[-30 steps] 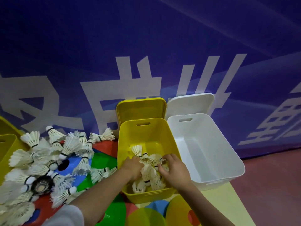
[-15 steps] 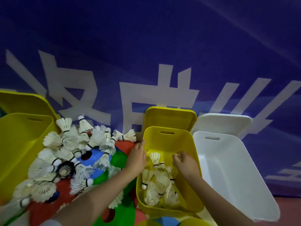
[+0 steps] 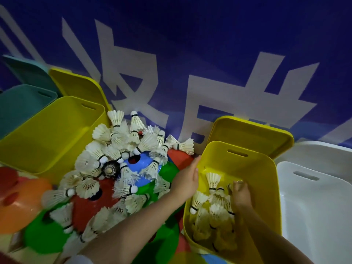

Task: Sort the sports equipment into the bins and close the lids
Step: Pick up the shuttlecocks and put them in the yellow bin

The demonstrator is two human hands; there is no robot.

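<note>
My left hand (image 3: pixel 187 178) is flat with the fingers straight, holding nothing, reaching over the near-left rim of the yellow bin (image 3: pixel 253 168) toward the heap outside it. My right hand (image 3: pixel 240 193) is down inside that bin, fingers bent over the shuttlecocks in the bin (image 3: pixel 213 202); I cannot tell whether it grips one or merely rests on them. Those shuttlecocks lie jumbled across the bin floor, one standing with its feathers up. The bin's yellow lid (image 3: pixel 253 130) leans upright behind it against the blue banner (image 3: pixel 190 44). Just left of the bin, a large pile of shuttlecocks (image 3: pixel 122 159) is spread over flat cones (image 3: pixel 137 166) in blue, red, green and orange. Beyond the pile sits a second yellow bin (image 3: pixel 47 134), open, its lid propped behind, and a teal bin (image 3: pixel 19 105) stands farther left. Touching the right side of my bin is an open white bin (image 3: pixel 314 206).
</note>
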